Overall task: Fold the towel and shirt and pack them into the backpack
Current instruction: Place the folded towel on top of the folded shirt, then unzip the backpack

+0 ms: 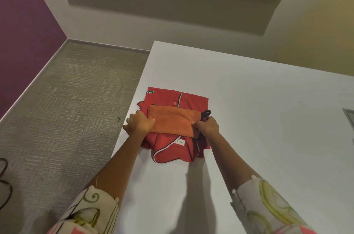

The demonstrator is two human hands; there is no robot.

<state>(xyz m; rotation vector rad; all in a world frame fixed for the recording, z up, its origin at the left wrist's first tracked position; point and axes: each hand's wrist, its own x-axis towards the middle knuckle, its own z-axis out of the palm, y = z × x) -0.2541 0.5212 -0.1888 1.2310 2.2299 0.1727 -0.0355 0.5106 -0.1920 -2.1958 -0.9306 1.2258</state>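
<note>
Left hand (138, 124) and right hand (207, 125) each pinch an end of the folded towel (172, 122) lying on the folded shirt (193, 101); lifting both layers together, level, should keep the folds intact.

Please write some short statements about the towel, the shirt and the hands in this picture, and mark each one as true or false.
1. The orange towel lies on top of the red shirt. True.
2. The shirt is spread out to its full length on the white table. False: it is folded into a compact rectangle.
3. The left hand and the right hand grip the towel, one at each end. True.
4. A backpack stands on the table beside the shirt. False: no backpack is in view.
5. The shirt's collar is at the end nearer the person. True.
</note>
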